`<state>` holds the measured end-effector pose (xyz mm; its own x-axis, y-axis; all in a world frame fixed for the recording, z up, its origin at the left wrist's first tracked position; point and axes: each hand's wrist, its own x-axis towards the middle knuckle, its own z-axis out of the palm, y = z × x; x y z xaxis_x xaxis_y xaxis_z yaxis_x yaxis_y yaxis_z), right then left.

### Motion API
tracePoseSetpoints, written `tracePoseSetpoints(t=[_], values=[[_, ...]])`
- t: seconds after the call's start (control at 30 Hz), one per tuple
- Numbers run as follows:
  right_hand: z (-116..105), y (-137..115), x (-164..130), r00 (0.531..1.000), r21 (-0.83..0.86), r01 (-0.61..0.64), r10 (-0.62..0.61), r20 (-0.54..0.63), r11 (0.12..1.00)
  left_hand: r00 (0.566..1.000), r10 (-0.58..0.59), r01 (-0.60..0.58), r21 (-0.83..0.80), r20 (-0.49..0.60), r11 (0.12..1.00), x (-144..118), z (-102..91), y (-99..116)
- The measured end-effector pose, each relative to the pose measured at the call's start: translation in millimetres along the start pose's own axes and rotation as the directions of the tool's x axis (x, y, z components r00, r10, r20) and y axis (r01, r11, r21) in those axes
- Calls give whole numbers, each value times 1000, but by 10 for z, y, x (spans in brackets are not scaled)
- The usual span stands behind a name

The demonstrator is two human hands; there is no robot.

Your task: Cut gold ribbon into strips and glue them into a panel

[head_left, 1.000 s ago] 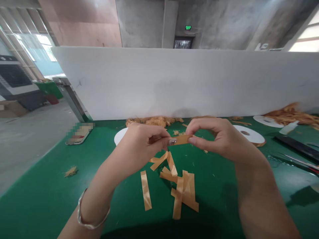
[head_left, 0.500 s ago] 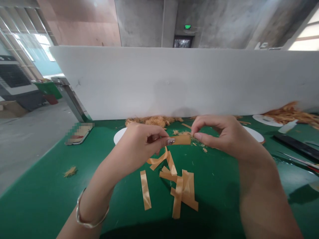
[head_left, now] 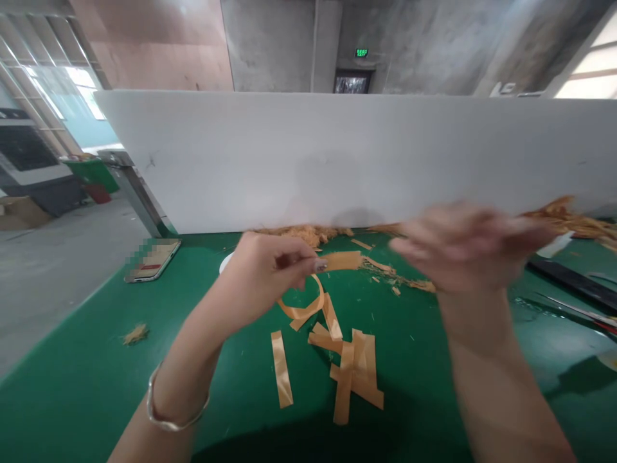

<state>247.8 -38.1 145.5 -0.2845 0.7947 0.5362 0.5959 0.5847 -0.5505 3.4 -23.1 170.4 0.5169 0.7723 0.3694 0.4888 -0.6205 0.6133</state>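
Currently, the left hand (head_left: 270, 267) pinches one orange ribbon (head_left: 343, 260), whose short end juts rightward from the grip, above the green table (head_left: 216, 399). The right hand (head_left: 465, 247) is blurred; whether its grip is closed I cannot tell. One lit sign (head_left: 361, 53) reads "EXIT". One phone (head_left: 155, 262) and one lone strip (head_left: 282, 370) lie apart.

Daylight glares through a pale rectangular window (head_left: 87, 91) at ten o'clock, soft shadow dims the glossy green table (head_left: 241, 418) at six, edges stretch, and motion smears the bare right-hand fingers (head_left: 431, 244).
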Motion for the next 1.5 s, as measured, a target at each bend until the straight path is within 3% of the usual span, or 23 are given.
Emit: tracePoseSetpoints(t=[0.1,0.23,0.3,0.37,0.43,0.67,0.9,1.17,1.5], values=[[-201,96,-29,995,62,-19,25,-99,998,998,5,-6,-14,-60,1000,-6,-80,-26],[-324,218,51,976,268,13,46,-213,963,999,-9,8,-23,-46,1000,-7,-89,-17],[-250,234,98,984,231,-49,87,-157,972,999,-29,28,-14,-30,999,-4,-68,-9],[-130,201,134,987,34,-147,149,-60,988,999,-43,43,-1,-28,999,0,-48,-11],[-24,126,160,985,-121,-169,172,19,978,998,-50,51,21,-31,998,6,-34,-22],[85,-115,180,996,53,-70,66,66,996,998,-48,52,104,-41,993,24,-3,-39],[189,-148,186,995,66,-91,88,54,994,999,-18,25,162,-44,987,1,23,-25],[143,-116,181,995,37,-99,98,14,994,999,-11,19,164,-48,986,-3,21,-37],[160,-163,174,994,39,-68,65,85,997,999,-29,36,184,-44,982,8,37,-9]])
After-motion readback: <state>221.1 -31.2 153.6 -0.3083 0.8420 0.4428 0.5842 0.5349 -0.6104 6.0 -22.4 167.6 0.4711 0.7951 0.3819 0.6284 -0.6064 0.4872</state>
